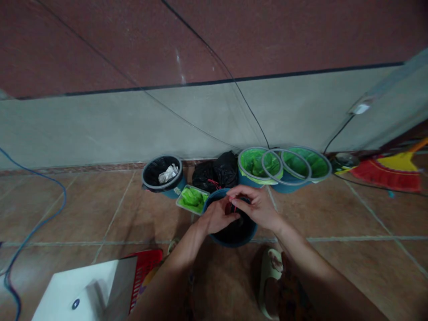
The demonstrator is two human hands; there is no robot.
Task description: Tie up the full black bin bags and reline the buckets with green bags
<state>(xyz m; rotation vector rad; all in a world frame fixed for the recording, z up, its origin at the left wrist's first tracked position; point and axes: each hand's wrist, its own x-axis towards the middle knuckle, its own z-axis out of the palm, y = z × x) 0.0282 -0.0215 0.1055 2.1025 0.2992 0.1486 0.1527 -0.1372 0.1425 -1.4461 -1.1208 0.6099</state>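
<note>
Directly before me stands a blue trash bin with a dark inside, perhaps a black bag. My right hand is over its far rim, thumb and fingers pinching a thin red drawstring. Across the bin's left side reaches my left hand, its fingers curled at the same drawstring and its thumb pointing right. Its fingertips are partly hidden. Behind the bin lie black garbage bags, one with a red tie. A small tray holding bright green plastic bags is on the floor at left.
By the wall, a black-lined bin contains crumpled white paper. Two green-lined bins stand to the right, with loose grey rings on top. A red broom, white box and blue cable are around.
</note>
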